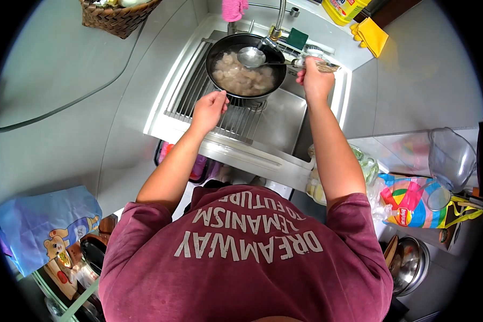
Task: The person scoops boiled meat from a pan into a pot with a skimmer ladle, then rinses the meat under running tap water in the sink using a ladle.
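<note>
A dark pot (212,53) stands over the sink (279,121), partly on a metal roll-up rack (198,102). Pale pieces, which look like meat, lie in cloudy liquid (241,78) inside it. My right hand (316,80) is closed around the handle of a ladle (251,57); the ladle's round metal bowl is over the far part of the pot. At the pot's near left rim, the fingers of my left hand (210,111) are pinched together on the edge. The faucet (276,33) rises just behind the pot.
A green scouring pad (297,38), yellow gloves (371,36) and a yellow bottle (344,9) are behind the sink. A pink cloth (234,9) hangs by the faucet. A woven basket (115,19) sits at the back left. A clear pitcher (452,158) stands at right.
</note>
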Motion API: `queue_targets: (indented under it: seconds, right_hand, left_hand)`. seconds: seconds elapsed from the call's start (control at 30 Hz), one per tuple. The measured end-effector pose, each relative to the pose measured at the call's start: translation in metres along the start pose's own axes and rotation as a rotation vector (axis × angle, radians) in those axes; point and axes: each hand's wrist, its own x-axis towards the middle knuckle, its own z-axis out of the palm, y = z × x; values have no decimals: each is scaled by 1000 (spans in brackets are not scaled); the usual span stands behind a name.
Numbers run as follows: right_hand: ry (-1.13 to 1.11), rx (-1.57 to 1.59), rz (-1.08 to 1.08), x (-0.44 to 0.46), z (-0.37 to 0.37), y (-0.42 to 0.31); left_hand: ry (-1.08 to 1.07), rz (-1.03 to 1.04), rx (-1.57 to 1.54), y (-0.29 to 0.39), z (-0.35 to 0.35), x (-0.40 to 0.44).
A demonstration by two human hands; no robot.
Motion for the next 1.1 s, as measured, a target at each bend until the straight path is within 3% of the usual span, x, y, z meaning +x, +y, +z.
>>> queue_targets:
  seconds: [0.5,1.1]
  right_hand:
    - [-137,131,-7,-4,15,16]
    - [-158,189,-3,-27,-84,-38]
  left_hand:
    - [41,-39,6,2,-11,-7]
    - [-60,2,48,8,39,-1]
